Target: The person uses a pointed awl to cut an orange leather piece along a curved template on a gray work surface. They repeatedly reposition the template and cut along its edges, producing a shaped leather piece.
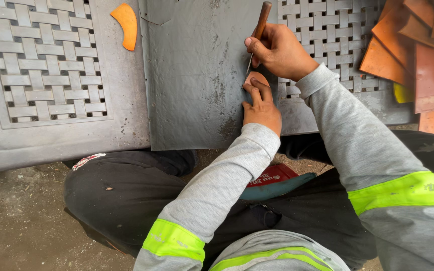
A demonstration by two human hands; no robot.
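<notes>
From my remote seat I count two hands at work, both in grey sleeves with one yellow-green band each. My right hand [277, 50] is clamped around one wooden-handled awl [260, 27], fingers closed on the brown handle, its thin metal shank slanting down so that the tip meets the upper left edge of one small rounded leather piece [255, 78]. My left hand [261, 106] lies flat just below, its fingers [258, 90] together and pressing on that piece, gripping nothing; they cover most of its lower half, so I cannot tell its full outline. The piece rests on one dark grey sheet [192, 75] spread across the middle, near the sheet's right edge. I see two grey plastic panels with woven lattice tops: one lattice panel [46, 60] on the left, a second lattice panel [337, 30] on the right, partly under the sheet and my right forearm. One orange curved leather cutout [126, 24] lies near the sheet's top left corner, well apart from the hands. At the far right sits a stack of orange-brown leather sheets [413, 50], overlapping too much to count, with a yellow scrap [403, 94] showing under them. Below, black trousers [126, 195] fill the lower view, and one red packet [272, 175] peeks out between my forearms.
</notes>
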